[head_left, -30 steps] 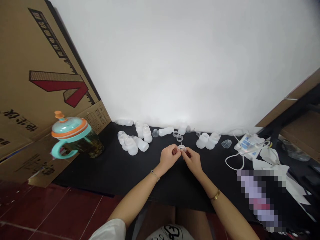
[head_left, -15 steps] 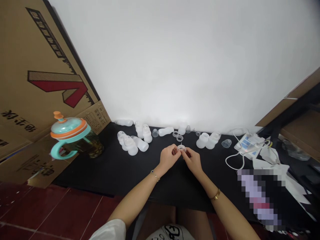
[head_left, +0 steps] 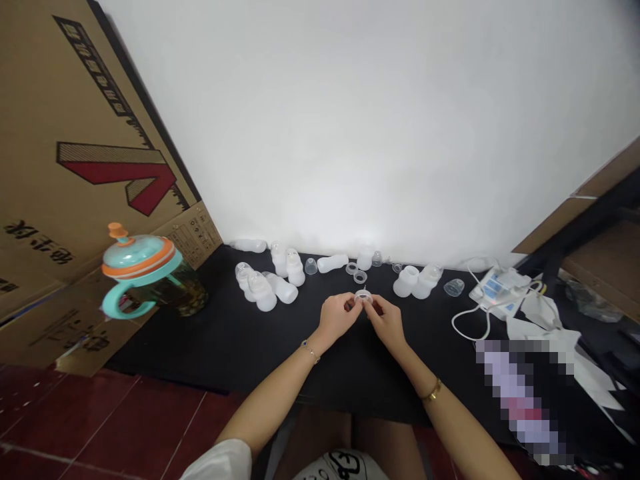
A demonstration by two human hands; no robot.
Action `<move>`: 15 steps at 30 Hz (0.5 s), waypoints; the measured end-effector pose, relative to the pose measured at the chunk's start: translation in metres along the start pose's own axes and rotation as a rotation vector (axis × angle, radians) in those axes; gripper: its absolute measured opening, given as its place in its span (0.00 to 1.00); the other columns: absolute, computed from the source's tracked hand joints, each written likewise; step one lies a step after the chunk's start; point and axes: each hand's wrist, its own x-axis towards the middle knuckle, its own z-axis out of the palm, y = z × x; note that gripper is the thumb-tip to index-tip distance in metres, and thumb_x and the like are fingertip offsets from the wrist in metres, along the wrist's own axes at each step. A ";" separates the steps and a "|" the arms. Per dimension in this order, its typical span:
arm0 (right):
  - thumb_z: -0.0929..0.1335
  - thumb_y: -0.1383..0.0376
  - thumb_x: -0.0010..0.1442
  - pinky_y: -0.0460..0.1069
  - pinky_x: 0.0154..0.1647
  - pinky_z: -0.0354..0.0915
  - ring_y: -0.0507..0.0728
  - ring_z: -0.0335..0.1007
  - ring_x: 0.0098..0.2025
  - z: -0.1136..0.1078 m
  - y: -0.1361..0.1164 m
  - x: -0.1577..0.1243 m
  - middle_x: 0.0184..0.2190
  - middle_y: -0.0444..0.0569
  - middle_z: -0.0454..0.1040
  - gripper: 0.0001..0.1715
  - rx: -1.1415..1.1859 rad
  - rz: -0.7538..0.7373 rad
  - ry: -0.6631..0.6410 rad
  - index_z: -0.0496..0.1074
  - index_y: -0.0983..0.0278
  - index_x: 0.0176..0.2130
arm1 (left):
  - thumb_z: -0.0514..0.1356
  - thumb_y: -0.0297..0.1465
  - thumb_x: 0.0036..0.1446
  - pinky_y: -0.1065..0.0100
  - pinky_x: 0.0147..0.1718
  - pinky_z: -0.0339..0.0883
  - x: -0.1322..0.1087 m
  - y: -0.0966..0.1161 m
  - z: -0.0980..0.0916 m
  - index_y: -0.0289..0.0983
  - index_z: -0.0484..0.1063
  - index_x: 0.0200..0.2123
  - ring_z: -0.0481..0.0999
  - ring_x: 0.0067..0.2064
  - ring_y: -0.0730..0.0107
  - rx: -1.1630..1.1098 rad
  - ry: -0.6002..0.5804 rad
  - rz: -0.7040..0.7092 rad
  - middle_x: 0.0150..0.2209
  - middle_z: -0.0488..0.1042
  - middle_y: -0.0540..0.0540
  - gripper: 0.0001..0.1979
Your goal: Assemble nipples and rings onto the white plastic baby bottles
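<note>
My left hand (head_left: 340,313) and my right hand (head_left: 385,320) meet over the black table, fingers closed on a small clear-white bottle ring (head_left: 363,294) held between them. A thin tip rises above the ring; my fingertips hide its near edge. Just beyond lie two more rings (head_left: 360,276), side by side. A white bottle (head_left: 333,263) rests on its side behind them, and another bottle (head_left: 365,257) is by the wall. To the right are an open-necked bottle (head_left: 406,283) and a capped bottle (head_left: 427,281). Several milky bottles (head_left: 263,293) cluster at the left.
A large teal-lidded jug (head_left: 155,273) stands at the left before a cardboard box (head_left: 75,167). Clear dome caps (head_left: 454,287) lie on the table (head_left: 240,347). At the right are a white power strip (head_left: 500,293) with a looped cable, papers (head_left: 545,333) and a blurred-out item (head_left: 520,393).
Hardly anything differs. Both hands keep the bottle ring in the same place, and the whole view has shifted very slightly.
</note>
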 end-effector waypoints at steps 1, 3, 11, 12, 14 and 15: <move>0.65 0.51 0.65 0.47 0.26 0.65 0.56 0.72 0.26 0.000 0.000 0.000 0.26 0.46 0.78 0.20 0.000 -0.002 -0.001 0.78 0.62 0.39 | 0.56 0.39 0.62 0.70 0.26 0.52 0.000 0.000 0.000 0.39 0.75 0.25 0.67 0.24 0.72 0.012 0.002 0.012 0.21 0.72 0.51 0.16; 0.65 0.51 0.65 0.47 0.27 0.65 0.56 0.72 0.26 0.000 0.000 0.000 0.26 0.47 0.78 0.20 0.007 -0.003 -0.007 0.78 0.62 0.39 | 0.56 0.38 0.61 0.69 0.26 0.51 0.000 0.001 0.000 0.38 0.72 0.22 0.65 0.23 0.72 0.028 0.008 0.036 0.20 0.71 0.51 0.17; 0.65 0.53 0.65 0.47 0.28 0.64 0.56 0.71 0.26 0.001 0.006 0.000 0.26 0.46 0.77 0.18 0.016 -0.005 -0.027 0.78 0.62 0.40 | 0.55 0.38 0.62 0.69 0.25 0.48 0.000 -0.003 0.001 0.38 0.69 0.21 0.63 0.23 0.73 0.026 -0.005 0.043 0.20 0.69 0.51 0.18; 0.65 0.53 0.65 0.47 0.28 0.64 0.56 0.70 0.26 0.002 0.006 0.000 0.27 0.46 0.77 0.18 0.015 -0.006 -0.031 0.78 0.62 0.40 | 0.55 0.38 0.62 0.69 0.26 0.48 0.000 -0.003 0.002 0.38 0.70 0.22 0.64 0.23 0.73 0.028 -0.008 0.041 0.20 0.70 0.51 0.18; 0.65 0.54 0.66 0.47 0.29 0.64 0.55 0.70 0.27 0.002 0.007 0.001 0.28 0.46 0.77 0.17 0.017 -0.010 -0.032 0.78 0.62 0.41 | 0.55 0.38 0.62 0.69 0.26 0.48 0.000 -0.003 0.002 0.38 0.70 0.22 0.64 0.23 0.73 0.031 -0.012 0.034 0.21 0.70 0.51 0.18; 0.65 0.54 0.66 0.47 0.29 0.64 0.55 0.70 0.27 0.002 0.007 0.001 0.28 0.46 0.77 0.17 0.018 -0.012 -0.032 0.78 0.62 0.41 | 0.55 0.38 0.62 0.69 0.26 0.48 0.000 -0.003 0.002 0.38 0.71 0.22 0.64 0.23 0.73 0.032 -0.012 0.029 0.21 0.70 0.51 0.18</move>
